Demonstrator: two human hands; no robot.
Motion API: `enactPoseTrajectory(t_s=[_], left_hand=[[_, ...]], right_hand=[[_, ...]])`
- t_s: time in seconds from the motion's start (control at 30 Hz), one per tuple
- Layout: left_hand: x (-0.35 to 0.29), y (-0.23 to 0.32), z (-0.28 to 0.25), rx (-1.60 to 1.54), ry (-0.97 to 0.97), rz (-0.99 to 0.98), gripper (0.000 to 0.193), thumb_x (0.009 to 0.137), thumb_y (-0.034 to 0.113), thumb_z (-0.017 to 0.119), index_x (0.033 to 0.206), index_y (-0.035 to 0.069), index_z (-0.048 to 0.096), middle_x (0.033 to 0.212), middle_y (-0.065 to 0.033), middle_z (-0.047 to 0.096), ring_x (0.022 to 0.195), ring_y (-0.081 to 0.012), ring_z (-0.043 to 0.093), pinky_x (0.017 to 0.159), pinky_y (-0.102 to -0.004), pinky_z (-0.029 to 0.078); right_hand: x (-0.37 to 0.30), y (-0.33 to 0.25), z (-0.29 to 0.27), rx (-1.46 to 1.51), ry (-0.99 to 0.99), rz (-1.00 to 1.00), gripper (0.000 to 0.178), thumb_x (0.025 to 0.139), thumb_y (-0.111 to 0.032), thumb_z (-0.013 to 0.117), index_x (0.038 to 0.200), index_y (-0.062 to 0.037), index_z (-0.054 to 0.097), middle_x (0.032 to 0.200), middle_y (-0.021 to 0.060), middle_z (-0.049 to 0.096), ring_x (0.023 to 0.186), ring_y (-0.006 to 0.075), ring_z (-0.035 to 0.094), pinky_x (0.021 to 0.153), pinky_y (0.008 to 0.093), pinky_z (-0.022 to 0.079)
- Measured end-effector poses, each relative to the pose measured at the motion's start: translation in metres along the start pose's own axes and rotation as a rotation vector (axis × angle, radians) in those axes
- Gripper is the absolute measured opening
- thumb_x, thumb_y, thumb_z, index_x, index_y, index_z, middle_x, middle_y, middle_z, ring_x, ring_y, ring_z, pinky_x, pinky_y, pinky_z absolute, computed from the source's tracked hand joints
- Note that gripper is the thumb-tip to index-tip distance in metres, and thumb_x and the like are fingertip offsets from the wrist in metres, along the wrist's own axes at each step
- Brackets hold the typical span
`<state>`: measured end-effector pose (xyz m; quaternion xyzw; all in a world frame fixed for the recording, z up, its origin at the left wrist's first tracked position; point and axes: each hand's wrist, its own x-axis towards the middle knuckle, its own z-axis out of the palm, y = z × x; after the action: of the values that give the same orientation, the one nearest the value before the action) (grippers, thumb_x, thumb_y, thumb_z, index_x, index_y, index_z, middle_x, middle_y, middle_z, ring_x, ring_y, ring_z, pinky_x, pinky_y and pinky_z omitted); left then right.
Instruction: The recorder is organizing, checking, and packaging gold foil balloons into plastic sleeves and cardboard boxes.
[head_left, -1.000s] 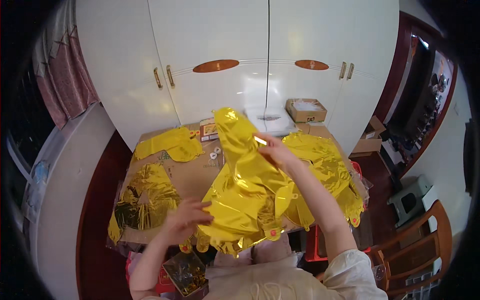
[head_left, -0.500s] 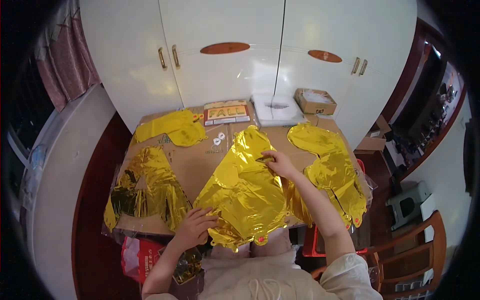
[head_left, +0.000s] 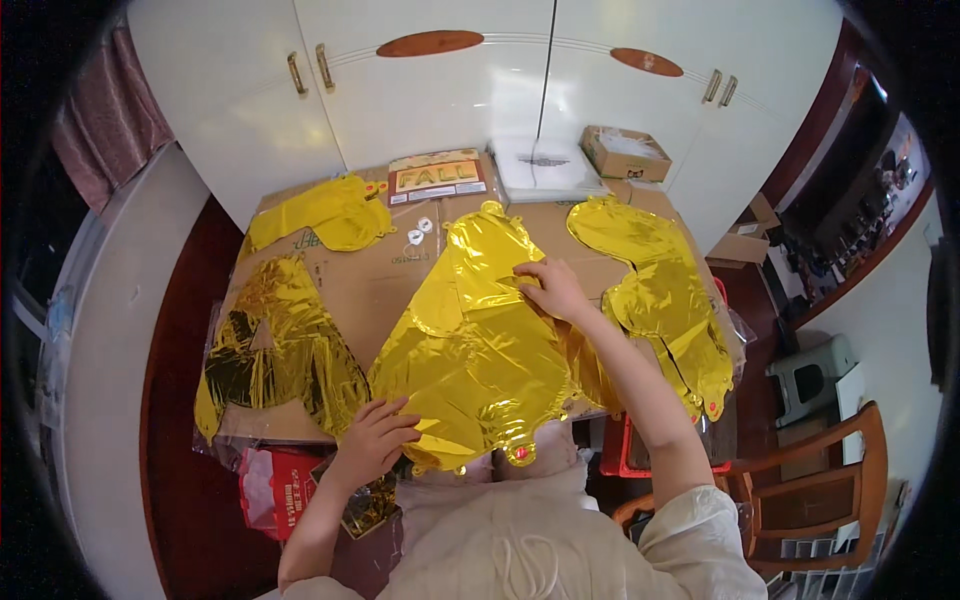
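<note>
A flat, deflated gold foil balloon (head_left: 480, 350) lies before me, its near end hanging over the table's front edge, with a red dot on a tab there. My left hand (head_left: 372, 442) rests on its near left edge, fingers stretched out. On its upper right side lies my right hand (head_left: 556, 292), fingertips touching the foil and slightly bent but apart. To the left is another gold foil balloon (head_left: 285, 335), shaped like the letter A. Further flat gold balloons lie at the far left (head_left: 335, 215) and along the right side (head_left: 655, 290).
Cardboard (head_left: 365, 285) covers the table. Along its back stand a printed package (head_left: 435, 178), a stack of clear plastic bags (head_left: 545, 170) and a small carton (head_left: 627, 155). Small white rings (head_left: 416, 237) lie mid-table. A red bag (head_left: 280, 490) sits below left; a wooden chair (head_left: 865, 480) stands right.
The view has tilted slightly, so the table sits higher in the picture. Around the near left edge the foil looks flatter and smoother. Both hands remain at about the same places on the balloon.
</note>
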<state>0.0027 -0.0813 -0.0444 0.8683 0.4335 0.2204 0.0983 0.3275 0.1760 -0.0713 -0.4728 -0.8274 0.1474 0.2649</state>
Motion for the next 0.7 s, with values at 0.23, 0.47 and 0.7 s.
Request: enactPoseTrajectory(t_s=[0.23, 0.47, 0.7], left_hand=[[-0.001, 0.0, -0.003, 0.04, -0.009, 0.007, 0.029, 0.073, 0.0, 0.065, 0.098, 0.013, 0.064, 0.117, -0.0013, 0.063, 0.126, -0.0247, 0.051, 0.105, -0.0451, 0.037], [-0.004, -0.002, -0.004, 0.02, 0.002, -0.022, 0.029, 0.071, -0.002, 0.063, 0.096, 0.012, 0.064, 0.117, -0.002, 0.063, 0.125, -0.025, 0.051, 0.105, -0.0457, 0.037], [-0.009, -0.005, -0.003, 0.003, 0.022, -0.03, 0.029, 0.07, -0.004, 0.062, 0.095, 0.012, 0.064, 0.117, -0.0024, 0.063, 0.125, -0.0251, 0.051, 0.104, -0.0456, 0.037]], right_hand=[[-0.007, 0.0, 0.001, -0.037, 0.043, -0.003, 0.03, 0.079, -0.027, 0.07, 0.108, -0.0194, 0.068, 0.096, 0.01, 0.06, 0.099, 0.0309, 0.055, 0.087, 0.0413, 0.045], [-0.01, -0.012, -0.003, -0.098, 0.037, -0.03, 0.031, 0.079, -0.03, 0.07, 0.108, -0.0191, 0.068, 0.097, 0.0086, 0.059, 0.099, 0.0287, 0.054, 0.086, 0.0409, 0.045], [-0.016, -0.015, -0.004, -0.13, 0.061, -0.075, 0.029, 0.079, -0.029, 0.07, 0.107, -0.0188, 0.068, 0.098, 0.0089, 0.059, 0.099, 0.0288, 0.054, 0.087, 0.0415, 0.044]])
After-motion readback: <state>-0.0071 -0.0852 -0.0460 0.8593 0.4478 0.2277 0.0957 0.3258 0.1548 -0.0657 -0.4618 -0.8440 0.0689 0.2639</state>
